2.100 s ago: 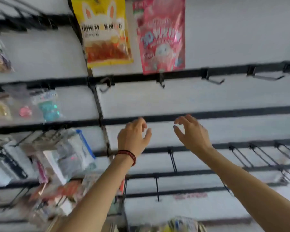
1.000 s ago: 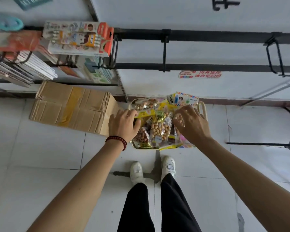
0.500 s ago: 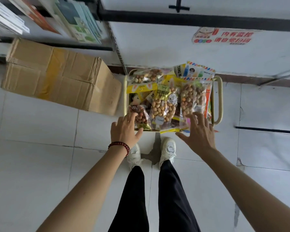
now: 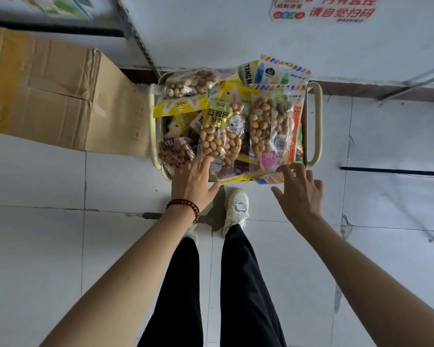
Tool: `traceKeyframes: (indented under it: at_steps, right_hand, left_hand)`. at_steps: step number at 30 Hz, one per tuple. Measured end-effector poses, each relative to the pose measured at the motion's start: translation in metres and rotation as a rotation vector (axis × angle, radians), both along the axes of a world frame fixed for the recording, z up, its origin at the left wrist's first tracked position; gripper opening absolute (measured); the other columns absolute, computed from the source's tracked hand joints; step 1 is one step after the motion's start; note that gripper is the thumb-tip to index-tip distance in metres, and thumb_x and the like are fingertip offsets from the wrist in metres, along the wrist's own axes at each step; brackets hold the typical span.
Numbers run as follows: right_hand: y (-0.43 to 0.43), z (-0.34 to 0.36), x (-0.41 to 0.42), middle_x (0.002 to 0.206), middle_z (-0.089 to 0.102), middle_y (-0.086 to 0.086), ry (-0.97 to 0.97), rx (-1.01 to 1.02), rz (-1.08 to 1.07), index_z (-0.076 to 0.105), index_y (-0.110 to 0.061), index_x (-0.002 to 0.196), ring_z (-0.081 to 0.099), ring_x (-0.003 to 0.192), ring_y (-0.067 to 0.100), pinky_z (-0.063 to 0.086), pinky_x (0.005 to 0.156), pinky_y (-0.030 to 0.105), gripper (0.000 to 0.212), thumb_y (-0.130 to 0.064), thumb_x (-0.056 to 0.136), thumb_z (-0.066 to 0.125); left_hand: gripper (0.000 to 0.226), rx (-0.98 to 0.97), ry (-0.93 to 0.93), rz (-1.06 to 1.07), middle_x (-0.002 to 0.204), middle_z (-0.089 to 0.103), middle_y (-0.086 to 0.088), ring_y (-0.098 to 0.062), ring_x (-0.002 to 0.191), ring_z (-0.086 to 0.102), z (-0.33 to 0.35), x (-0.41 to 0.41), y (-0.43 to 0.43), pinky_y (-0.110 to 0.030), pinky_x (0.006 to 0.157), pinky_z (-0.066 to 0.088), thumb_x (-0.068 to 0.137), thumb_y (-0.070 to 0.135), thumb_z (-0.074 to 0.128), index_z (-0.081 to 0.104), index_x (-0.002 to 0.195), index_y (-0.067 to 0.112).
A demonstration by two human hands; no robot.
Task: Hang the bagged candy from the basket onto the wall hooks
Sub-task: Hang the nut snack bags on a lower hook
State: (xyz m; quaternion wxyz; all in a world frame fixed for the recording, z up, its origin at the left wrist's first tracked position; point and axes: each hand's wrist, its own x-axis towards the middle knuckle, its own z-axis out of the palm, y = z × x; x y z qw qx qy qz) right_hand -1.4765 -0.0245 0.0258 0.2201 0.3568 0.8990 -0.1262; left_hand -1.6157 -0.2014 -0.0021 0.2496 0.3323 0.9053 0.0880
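Reaching left hand [image 4: 193, 182], right hand [image 4: 300, 194] nearer basket [image 4: 315, 126]

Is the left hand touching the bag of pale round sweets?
Cannot tell. Head view: the left hand overlaps the bag at its near end; any gap beneath is hidden.

Retail shop. White wall [image 4: 211, 33] bears a printed sticker [image 4: 323, 8] in Chinese characters. A black slotted rack upright [image 4: 135, 36] stands against the wall, with blurred packaged goods [image 4: 60, 6] on a shelf [image 4: 60, 30] at top left. A basket [image 4: 318, 126] on the tiled floor [image 4: 60, 246] is heaped with barcoded snack bags [image 4: 221, 136]. A taped cardboard box [image 4: 48, 96] sits just beside the basket.
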Motion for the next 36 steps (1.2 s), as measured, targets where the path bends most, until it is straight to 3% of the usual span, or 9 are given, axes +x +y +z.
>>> traceKeyframes:
  at_steps: [3, 5, 10, 13, 20, 23, 26, 30, 36]
  right_hand:
    - [-0.001, -0.004, 0.003, 0.134, 0.049, 0.007, 0.007, 0.011, 0.010, 0.052, -0.021, 0.124, 0.043, 0.122, 0.029, 0.031, 0.095, 0.042, 0.044, -0.036, 0.085, 0.064]
    - [-0.001, -0.007, 0.003, 0.133, 0.052, 0.005, -0.009, 0.019, 0.033, 0.054, -0.022, 0.121, 0.042, 0.122, 0.029, 0.025, 0.093, 0.041, 0.046, -0.049, 0.084, 0.060]
    - [0.003, -0.013, -0.004, 0.127, 0.057, 0.007, 0.015, 0.055, -0.008, 0.047, -0.022, 0.127, 0.051, 0.115, 0.030, 0.025, 0.093, 0.042, 0.094, -0.090, 0.063, 0.034]
    - [0.008, -0.008, -0.016, 0.120, 0.062, 0.008, 0.066, 0.073, -0.075, 0.042, -0.021, 0.128, 0.059, 0.108, 0.030, 0.028, 0.098, 0.045, 0.101, -0.094, 0.060, 0.025]
    - [0.021, -0.017, -0.045, 0.119, 0.059, 0.014, 0.093, -0.150, -0.340, 0.018, -0.008, 0.142, 0.059, 0.104, 0.033, 0.048, 0.084, 0.043, 0.102, -0.055, 0.070, 0.074]
    - [0.023, -0.022, -0.049, 0.123, 0.054, 0.014, 0.084, -0.247, -0.524, 0.029, -0.005, 0.134, 0.053, 0.112, 0.032, 0.047, 0.087, 0.044, 0.087, -0.043, 0.073, 0.076]
    - [0.020, -0.028, -0.042, 0.119, 0.058, 0.014, 0.066, -0.270, -0.520, 0.046, -0.005, 0.120, 0.052, 0.110, 0.033, 0.046, 0.090, 0.046, 0.059, -0.042, 0.080, 0.069]
    - [0.014, -0.021, -0.031, 0.114, 0.061, 0.016, 0.168, -0.305, -0.502, 0.042, -0.005, 0.114, 0.055, 0.100, 0.035, 0.047, 0.083, 0.047, 0.037, -0.029, 0.090, 0.058]
    - [0.006, -0.017, -0.018, 0.111, 0.066, 0.014, 0.531, -0.460, -0.706, 0.025, -0.014, 0.123, 0.066, 0.082, 0.021, 0.049, 0.065, 0.029, 0.062, -0.015, 0.081, 0.071]
  left_hand:
    - [0.049, 0.068, -0.102, 0.083, 0.125, 0.050, -0.012, -0.030, 0.092, 0.059, -0.008, 0.007, 0.004, -0.043, 0.068, 0.054, 0.081, 0.033, 0.063, 0.043, 0.121, 0.012]
    - [0.049, 0.082, -0.082, 0.097, 0.135, 0.043, -0.015, -0.031, 0.104, 0.057, -0.009, 0.010, 0.004, -0.042, 0.070, 0.055, 0.081, 0.032, 0.064, 0.042, 0.122, 0.014]
    - [0.057, -0.043, -0.023, 0.099, 0.153, 0.021, -0.013, -0.030, 0.130, 0.041, -0.008, 0.011, 0.005, -0.039, 0.083, 0.051, 0.084, 0.037, 0.063, 0.039, 0.132, 0.017]
    - [0.058, -0.043, -0.015, 0.143, 0.153, 0.019, -0.017, -0.033, 0.130, 0.038, -0.009, 0.010, 0.011, -0.042, 0.089, 0.050, 0.082, 0.038, 0.064, 0.042, 0.131, 0.018]
    - [0.037, 0.067, -0.059, 0.281, 0.126, 0.042, -0.008, -0.026, 0.113, 0.047, -0.007, 0.001, 0.014, -0.036, 0.077, 0.053, 0.078, 0.029, 0.071, 0.057, 0.111, 0.019]
    - [0.033, 0.065, -0.144, 0.293, 0.123, 0.041, -0.008, -0.023, 0.103, 0.054, -0.007, 0.002, 0.007, -0.034, 0.074, 0.054, 0.080, 0.025, 0.070, 0.059, 0.111, 0.020]
    - [0.035, 0.100, -0.149, 0.285, 0.125, 0.042, -0.008, -0.023, 0.101, 0.054, -0.008, 0.007, 0.002, -0.030, 0.074, 0.052, 0.078, 0.021, 0.071, 0.058, 0.111, 0.019]
    - [0.042, 0.139, -0.188, 0.312, 0.124, 0.045, -0.008, -0.022, 0.110, 0.049, -0.007, 0.009, 0.003, -0.024, 0.080, 0.044, 0.074, 0.015, 0.075, 0.057, 0.112, 0.019]
    - [0.051, 0.120, -0.246, 0.345, 0.122, 0.046, -0.009, -0.022, 0.109, 0.049, -0.002, 0.011, 0.007, -0.022, 0.080, 0.041, 0.071, 0.015, 0.079, 0.055, 0.116, 0.021]
